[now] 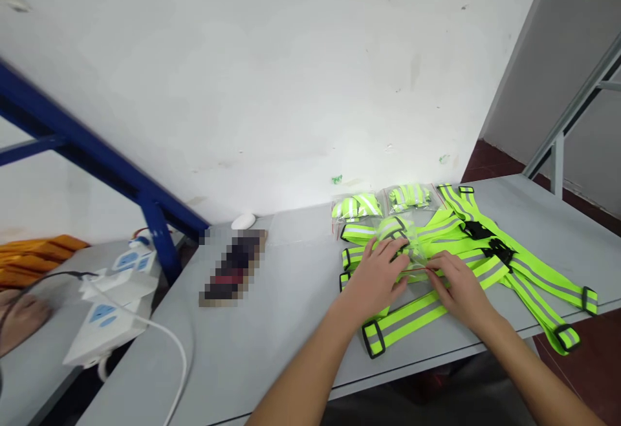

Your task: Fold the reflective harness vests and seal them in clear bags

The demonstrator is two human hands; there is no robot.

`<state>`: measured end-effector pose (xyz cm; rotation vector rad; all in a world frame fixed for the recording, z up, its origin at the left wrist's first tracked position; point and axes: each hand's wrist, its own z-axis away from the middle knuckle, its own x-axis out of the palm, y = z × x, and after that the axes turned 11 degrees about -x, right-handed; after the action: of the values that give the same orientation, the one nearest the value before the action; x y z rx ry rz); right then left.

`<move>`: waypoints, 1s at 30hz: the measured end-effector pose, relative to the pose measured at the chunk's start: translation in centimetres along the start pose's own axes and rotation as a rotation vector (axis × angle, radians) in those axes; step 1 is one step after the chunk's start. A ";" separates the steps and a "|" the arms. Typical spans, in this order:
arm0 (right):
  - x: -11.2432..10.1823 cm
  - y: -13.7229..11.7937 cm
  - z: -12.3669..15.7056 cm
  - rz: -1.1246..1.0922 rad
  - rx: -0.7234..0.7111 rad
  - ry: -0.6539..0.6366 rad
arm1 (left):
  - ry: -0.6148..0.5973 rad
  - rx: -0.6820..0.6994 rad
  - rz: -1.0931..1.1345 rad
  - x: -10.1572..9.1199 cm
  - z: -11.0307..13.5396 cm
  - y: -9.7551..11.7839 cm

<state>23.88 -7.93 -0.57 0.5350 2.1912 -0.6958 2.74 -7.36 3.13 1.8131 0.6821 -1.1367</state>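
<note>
On the grey table (pixel 272 322) lies a heap of neon-yellow reflective straps (pixel 524 271) with black buckles. Both my hands rest on a clear plastic bag (pixel 412 251) that holds a folded yellow strap, on top of the heap. My left hand (pixel 378 277) lies over the bag's left side with its fingers curled down on it. My right hand (pixel 456 287) pinches the bag's lower edge with closed fingers. Two more bagged straps (pixel 356 206) (pixel 410 196) lie just behind, by the wall.
A blurred dark object (pixel 233 267) and a white oval thing (pixel 243 221) lie left of the hands. White power strips (pixel 109 309) with a cable sit at the far left, next to a blue metal frame (pixel 155 219). Another person's hand (pixel 22 319) shows at the left edge.
</note>
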 end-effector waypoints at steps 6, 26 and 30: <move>-0.8 -0.4 -2.7 -0.031 -0.046 0.128 | 0.194 -0.112 0.345 -0.4 0.0 0.0; -0.6 -2.7 -12.9 -0.628 0.257 0.278 | 0.249 -0.556 1.629 -3.3 -0.5 -1.3; 1.0 -0.7 -12.2 -0.813 0.408 0.227 | 0.331 -0.772 1.674 -2.0 -1.1 -1.0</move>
<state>16.25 -0.65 5.79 -0.1317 2.4748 -1.5928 1.55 -5.87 4.79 1.1842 -0.3204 0.5084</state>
